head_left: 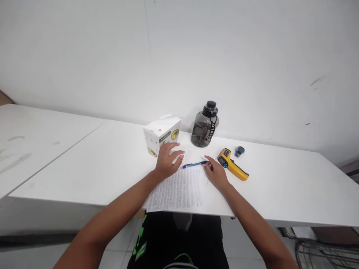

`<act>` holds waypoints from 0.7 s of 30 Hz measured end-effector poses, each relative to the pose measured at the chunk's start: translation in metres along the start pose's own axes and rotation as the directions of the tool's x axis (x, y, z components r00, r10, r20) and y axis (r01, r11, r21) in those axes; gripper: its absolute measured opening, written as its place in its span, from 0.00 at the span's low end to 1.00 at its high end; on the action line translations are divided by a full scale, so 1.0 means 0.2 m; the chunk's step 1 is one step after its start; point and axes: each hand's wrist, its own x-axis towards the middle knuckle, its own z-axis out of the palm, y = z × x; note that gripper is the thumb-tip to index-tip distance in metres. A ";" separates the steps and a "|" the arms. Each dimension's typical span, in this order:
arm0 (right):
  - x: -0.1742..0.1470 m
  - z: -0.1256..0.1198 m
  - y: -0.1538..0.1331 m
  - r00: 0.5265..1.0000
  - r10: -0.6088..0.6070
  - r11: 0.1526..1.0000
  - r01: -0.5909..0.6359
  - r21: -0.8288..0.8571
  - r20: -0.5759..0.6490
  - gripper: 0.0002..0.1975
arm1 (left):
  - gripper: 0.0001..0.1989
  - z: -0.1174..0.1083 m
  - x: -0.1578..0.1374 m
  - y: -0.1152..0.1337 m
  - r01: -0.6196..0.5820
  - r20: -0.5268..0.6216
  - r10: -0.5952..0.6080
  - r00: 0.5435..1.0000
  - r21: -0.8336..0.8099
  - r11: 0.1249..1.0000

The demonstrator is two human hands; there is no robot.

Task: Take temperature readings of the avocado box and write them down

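A blue pen (193,164) lies across the white table just above a sheet of paper (175,190) covered in dense rows of handwriting. My right hand (215,172) has its thumb and fingers around the pen's right end. My left hand (167,161) is open, fingers spread, over the paper's top left edge and in front of a white box (152,140) with avocado pictures. Part of the box's front is hidden behind those fingers. Close to my right hand rests a yellow and black infrared thermometer (235,169).
Against the wall stands a large dark see-through bottle (201,129) with a black lid and lettered strap. A small blue-grey object (239,151) sits beyond the thermometer. The table (294,186) has its front edge at my lap, and a seam crosses it on the left.
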 end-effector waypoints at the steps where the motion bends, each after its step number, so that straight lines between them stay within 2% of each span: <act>1: 0.00 -0.01 0.01 0.999 0.020 1.000 -0.020 -0.006 -0.037 0.27 | 0.11 0.00 0.00 -0.01 0.029 -0.038 -0.029 0.999 0.015 0.999; 5: 0.03 -0.07 0.04 0.969 -0.005 0.988 -0.034 -0.153 -0.247 0.24 | 0.12 -0.01 -0.01 -0.06 0.131 -0.108 -0.125 0.986 0.055 0.990; 7: 0.04 -0.12 0.05 0.955 -0.017 0.957 -0.070 -0.282 -0.297 0.23 | 0.18 -0.02 0.00 -0.10 0.209 -0.187 -0.196 0.963 0.052 0.976; 9: 0.04 -0.16 0.05 0.949 0.030 0.903 -0.159 -0.398 -0.313 0.23 | 0.32 -0.03 0.02 -0.13 0.318 -0.300 -0.301 0.905 0.009 0.948; 11: 0.04 -0.21 0.05 0.940 0.121 0.833 -0.272 -0.482 -0.320 0.24 | 0.48 -0.04 0.05 -0.16 0.443 -0.357 -0.447 0.820 -0.098 0.891; 13: 0.05 -0.25 0.07 0.914 0.235 0.759 -0.386 -0.525 -0.331 0.28 | 0.58 -0.03 0.07 -0.17 0.547 -0.317 -0.604 0.731 -0.257 0.797; 15: 0.05 -0.28 0.09 0.884 0.347 0.698 -0.467 -0.542 -0.315 0.33 | 0.60 -0.02 0.08 -0.17 0.601 -0.244 -0.701 0.670 -0.376 0.706; 17: 0.06 -0.31 0.11 0.869 0.414 0.667 -0.493 -0.559 -0.272 0.36 | 0.60 -0.01 0.08 -0.17 0.618 -0.213 -0.731 0.648 -0.415 0.668; 21: 0.06 -0.32 0.10 0.865 0.440 0.618 -0.486 -0.618 -0.241 0.34 | 0.56 -0.01 0.08 -0.16 0.613 -0.206 -0.737 0.644 -0.437 0.658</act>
